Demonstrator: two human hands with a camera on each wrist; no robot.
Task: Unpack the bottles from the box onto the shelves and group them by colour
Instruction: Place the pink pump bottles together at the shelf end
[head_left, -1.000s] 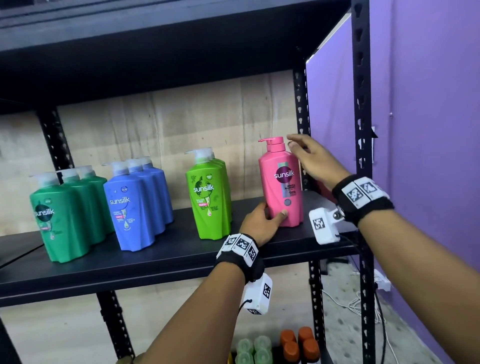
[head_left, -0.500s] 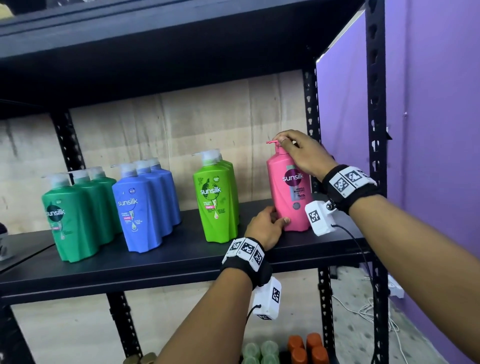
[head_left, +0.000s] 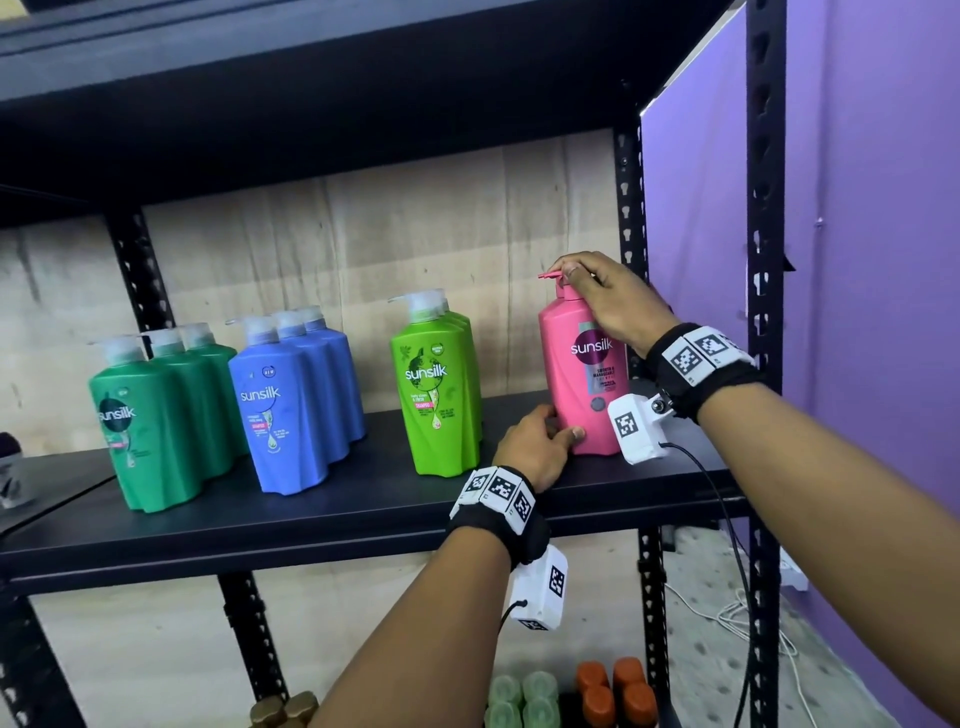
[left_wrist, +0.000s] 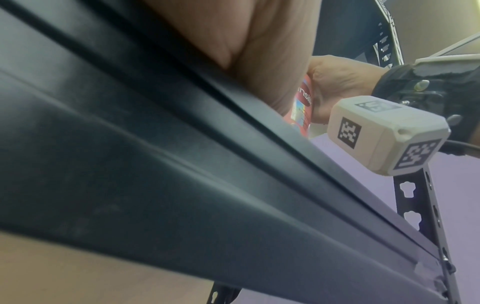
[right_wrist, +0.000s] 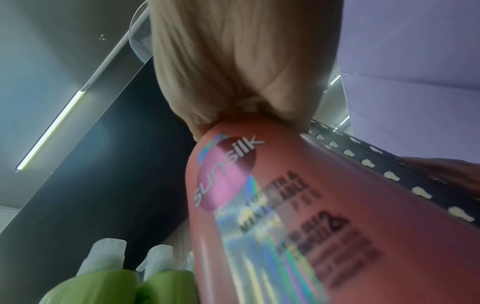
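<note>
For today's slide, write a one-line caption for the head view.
Both hands steady a pink bottle on the shelf, right hand at its pump, left hand at its base.

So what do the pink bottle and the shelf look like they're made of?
Pink bottle: likely glossy moulded plastic, going by its soft sheen and shaped pump top; its label looks like iridescent foil. Shelf: probably matte dark painted metal, with slotted steel-style uprights.

The pink bottle (head_left: 582, 374) stands upright at the shelf's (head_left: 332, 514) right end, right of 3 lime bottles (head_left: 441, 384), 3 blue bottles (head_left: 291, 400) and 3 dark green bottles (head_left: 150, 415).
</note>
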